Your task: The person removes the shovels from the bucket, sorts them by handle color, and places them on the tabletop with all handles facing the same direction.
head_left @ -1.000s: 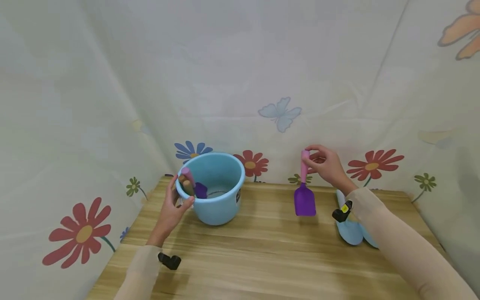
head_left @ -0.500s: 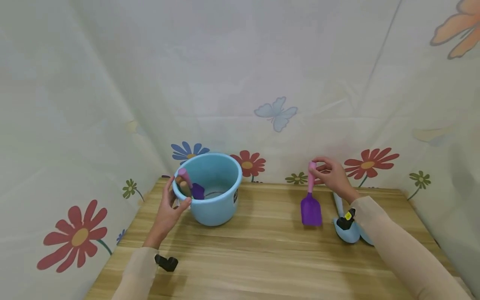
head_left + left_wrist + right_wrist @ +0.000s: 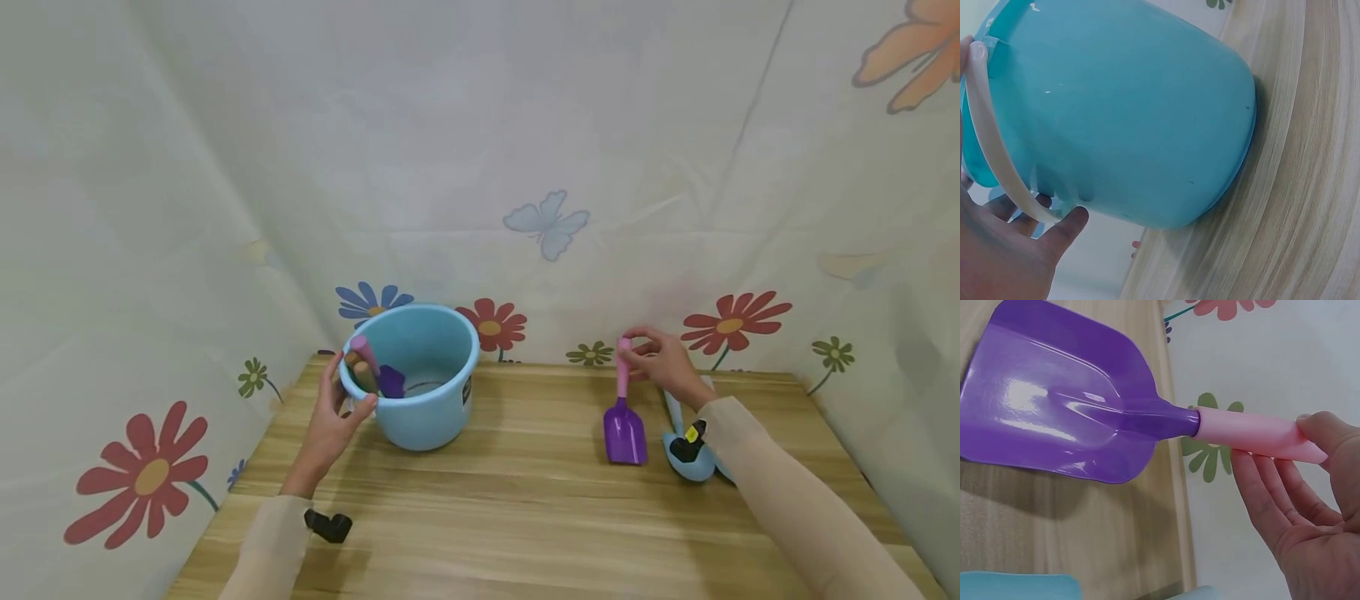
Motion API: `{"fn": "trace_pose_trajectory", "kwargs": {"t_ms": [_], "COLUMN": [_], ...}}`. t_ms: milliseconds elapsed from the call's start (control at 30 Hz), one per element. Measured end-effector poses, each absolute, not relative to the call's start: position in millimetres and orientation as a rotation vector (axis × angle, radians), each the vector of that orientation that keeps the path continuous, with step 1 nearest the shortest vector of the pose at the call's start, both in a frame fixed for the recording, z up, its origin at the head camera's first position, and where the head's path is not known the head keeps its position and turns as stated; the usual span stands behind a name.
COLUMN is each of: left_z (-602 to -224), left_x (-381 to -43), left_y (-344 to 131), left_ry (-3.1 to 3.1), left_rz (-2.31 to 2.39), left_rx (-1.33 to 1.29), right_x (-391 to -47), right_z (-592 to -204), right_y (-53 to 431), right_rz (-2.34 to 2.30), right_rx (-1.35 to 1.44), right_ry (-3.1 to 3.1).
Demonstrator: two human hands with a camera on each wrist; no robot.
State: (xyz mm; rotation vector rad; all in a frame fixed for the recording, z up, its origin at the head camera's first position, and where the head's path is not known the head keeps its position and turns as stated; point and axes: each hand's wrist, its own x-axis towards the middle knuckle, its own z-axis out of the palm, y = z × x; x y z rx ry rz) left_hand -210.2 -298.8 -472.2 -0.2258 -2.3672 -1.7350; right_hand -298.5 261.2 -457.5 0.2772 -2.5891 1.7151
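Note:
A light blue bucket [image 3: 423, 417] stands on the wooden table. My left hand [image 3: 326, 429] holds it at the left rim; the left wrist view shows the fingers and thumb around the rim by the white bail handle [image 3: 991, 134]. Inside lean a toy shovel with a pink handle [image 3: 365, 353] and purple blade, and tan handles [image 3: 365, 377] whose lower ends are hidden. Further right, my right hand [image 3: 666, 364] pinches the pink handle of another purple toy shovel [image 3: 625, 435] between thumb and fingers. Its blade points down, close to the tabletop; contact cannot be made out.
Light blue toy shovels [image 3: 688, 463] lie to the right, partly covered by my right wrist. Behind the table [image 3: 480, 533] hangs a pale curtain [image 3: 420, 167] printed with flowers and butterflies.
My right hand has lowered the purple shovel toward the tabletop and shifted it slightly right. The left hand stays on the bucket. The head view has turned a little.

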Motion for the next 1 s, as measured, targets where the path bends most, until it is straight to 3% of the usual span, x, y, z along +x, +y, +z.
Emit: {"fn": "trace_pose_trajectory", "kwargs": {"t_ms": [1000], "left_z": [-470.2], "left_x": [-208.2], "left_y": [-298.5], "left_ry": [-2.393], "left_rz": [-1.709], "left_rx": [-0.222], "right_x": [-299.7], "right_z": [-475.0], "right_y": [267.3], "right_rz": [1.789], "right_rx": [0.216], "right_ry": [-2.634]}}
